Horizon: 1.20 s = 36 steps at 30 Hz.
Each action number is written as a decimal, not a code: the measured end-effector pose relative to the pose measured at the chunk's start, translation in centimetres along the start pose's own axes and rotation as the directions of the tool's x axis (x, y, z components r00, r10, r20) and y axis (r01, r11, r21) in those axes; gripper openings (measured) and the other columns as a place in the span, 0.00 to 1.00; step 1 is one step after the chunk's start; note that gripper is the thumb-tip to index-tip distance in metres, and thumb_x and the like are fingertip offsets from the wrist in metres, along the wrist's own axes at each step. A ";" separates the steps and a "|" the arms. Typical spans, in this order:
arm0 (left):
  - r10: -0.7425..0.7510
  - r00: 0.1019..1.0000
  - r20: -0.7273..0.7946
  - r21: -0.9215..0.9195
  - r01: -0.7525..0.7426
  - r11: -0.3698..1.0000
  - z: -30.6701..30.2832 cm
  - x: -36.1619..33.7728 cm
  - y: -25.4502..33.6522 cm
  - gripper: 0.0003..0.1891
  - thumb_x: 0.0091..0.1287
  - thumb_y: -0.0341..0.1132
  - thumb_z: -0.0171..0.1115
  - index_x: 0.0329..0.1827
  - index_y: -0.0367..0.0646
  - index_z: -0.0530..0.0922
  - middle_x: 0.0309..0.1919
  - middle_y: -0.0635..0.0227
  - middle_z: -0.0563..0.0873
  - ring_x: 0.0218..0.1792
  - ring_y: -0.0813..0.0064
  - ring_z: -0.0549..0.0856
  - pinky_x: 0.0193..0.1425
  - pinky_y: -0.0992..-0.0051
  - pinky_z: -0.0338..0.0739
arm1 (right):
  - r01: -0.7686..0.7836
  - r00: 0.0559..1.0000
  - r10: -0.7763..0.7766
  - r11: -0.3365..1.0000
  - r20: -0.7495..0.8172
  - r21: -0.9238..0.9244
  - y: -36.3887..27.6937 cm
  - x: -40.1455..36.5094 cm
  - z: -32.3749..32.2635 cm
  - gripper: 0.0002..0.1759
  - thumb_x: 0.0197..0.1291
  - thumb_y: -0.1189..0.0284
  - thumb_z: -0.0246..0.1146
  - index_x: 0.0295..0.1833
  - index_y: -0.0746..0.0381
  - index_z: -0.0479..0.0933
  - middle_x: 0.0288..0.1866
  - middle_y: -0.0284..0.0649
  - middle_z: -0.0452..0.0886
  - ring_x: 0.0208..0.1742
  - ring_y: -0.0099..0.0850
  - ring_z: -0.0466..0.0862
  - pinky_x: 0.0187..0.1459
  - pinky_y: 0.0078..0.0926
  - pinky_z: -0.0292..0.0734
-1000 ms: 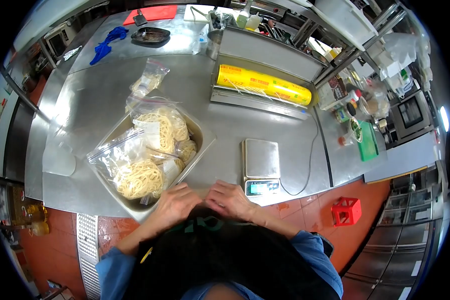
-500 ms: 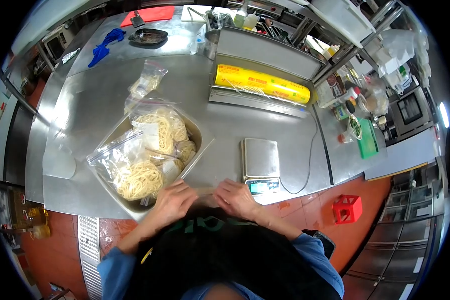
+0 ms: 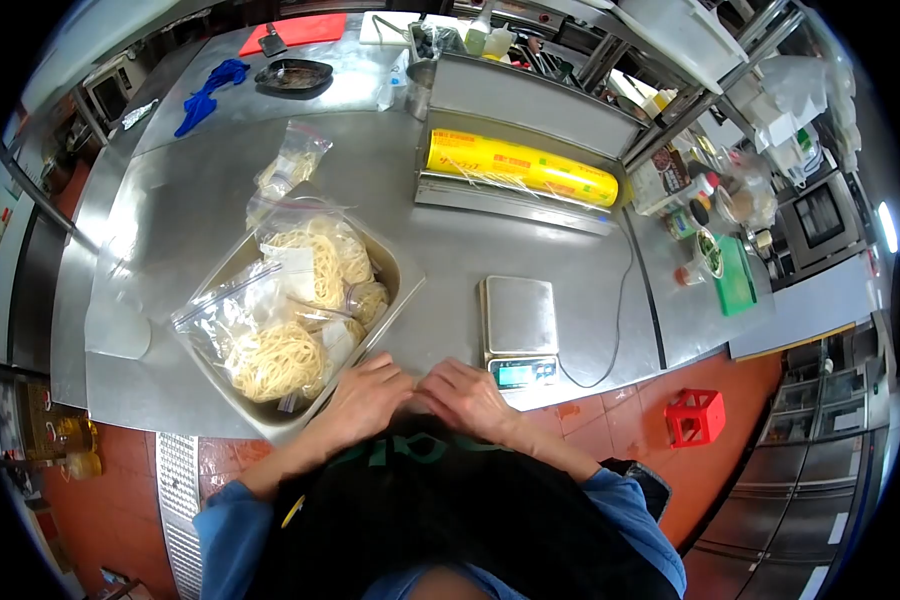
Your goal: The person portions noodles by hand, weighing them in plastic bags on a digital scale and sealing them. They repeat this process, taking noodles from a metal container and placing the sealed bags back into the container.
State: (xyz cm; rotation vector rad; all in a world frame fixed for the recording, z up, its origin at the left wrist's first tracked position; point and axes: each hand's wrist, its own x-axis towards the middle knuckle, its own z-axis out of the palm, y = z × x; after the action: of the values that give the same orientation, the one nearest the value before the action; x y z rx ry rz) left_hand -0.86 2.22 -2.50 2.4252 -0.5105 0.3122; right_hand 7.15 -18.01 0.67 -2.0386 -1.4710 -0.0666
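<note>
At the table's front edge, my left hand (image 3: 372, 395) and my right hand (image 3: 462, 395) are close together, fingers pinched. Between them is what looks like the top of a clear plastic bag (image 3: 416, 404), mostly hidden by my fingers and the dark apron. To the left of my hands, a metal tray (image 3: 406, 268) holds several zip bags of pale noodles (image 3: 276, 362). My left forearm passes over its near corner. Just right of my right hand sits a digital scale (image 3: 519, 318) with a lit display and a bare pan.
A yellow cling film roll (image 3: 522, 168) lies in its dispenser behind the scale. Another zip bag (image 3: 292, 165) rests beyond the tray. A clear plastic container (image 3: 118, 328), blue cloth (image 3: 210, 95) and black pan (image 3: 294, 76) are leftward. A red stool (image 3: 695, 418) stands on the floor.
My hands have come closer together, the left one moving right and the right one slightly left. The strip of clear film seen between them is now mostly covered.
</note>
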 end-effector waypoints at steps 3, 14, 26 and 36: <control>0.014 0.997 -0.074 -0.023 -0.016 1.000 0.3 -0.2 -0.1 0.06 0.60 0.32 0.70 0.33 0.44 0.81 0.31 0.67 0.81 0.40 0.62 0.80 0.42 0.65 0.78 | -0.020 1.000 0.021 0.999 0.020 -0.036 0.1 -0.6 0.3 0.08 0.53 0.80 0.69 0.38 0.62 0.77 0.35 0.39 0.78 0.39 0.39 0.81 0.37 0.36 0.81; 0.034 0.999 -0.041 -0.014 -0.034 0.999 -0.2 0.6 -0.1 0.05 0.60 0.29 0.69 0.30 0.43 0.80 0.29 0.66 0.81 0.38 0.62 0.81 0.40 0.64 0.78 | 0.004 0.999 -0.005 1.000 -0.047 -0.022 0.1 0.0 -0.2 0.08 0.52 0.80 0.68 0.38 0.62 0.76 0.37 0.40 0.78 0.37 0.39 0.80 0.37 0.37 0.80; 0.043 0.995 -0.085 -0.039 -0.046 0.998 -1.0 0.2 -0.2 0.05 0.60 0.29 0.70 0.31 0.43 0.81 0.28 0.67 0.81 0.35 0.64 0.81 0.37 0.67 0.78 | -0.017 0.999 0.022 0.994 0.044 -0.112 1.8 -2.9 -1.0 0.09 0.49 0.81 0.67 0.36 0.62 0.77 0.33 0.39 0.75 0.38 0.38 0.79 0.36 0.35 0.79; 0.046 0.989 -0.138 -0.059 -0.055 0.997 -0.9 -0.1 -0.2 0.03 0.58 0.27 0.70 0.33 0.44 0.83 0.30 0.68 0.83 0.37 0.64 0.82 0.41 0.68 0.80 | -0.093 0.993 0.087 0.993 -0.079 -0.077 2.5 -5.2 -1.4 0.12 0.57 0.77 0.74 0.28 0.62 0.75 0.27 0.39 0.73 0.31 0.38 0.76 0.31 0.35 0.74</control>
State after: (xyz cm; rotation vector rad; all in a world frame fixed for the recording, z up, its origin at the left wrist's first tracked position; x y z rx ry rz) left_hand -1.00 2.94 -1.97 2.3141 -0.5135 0.4730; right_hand 7.78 -23.55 -1.31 -2.1400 -1.3486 -0.1665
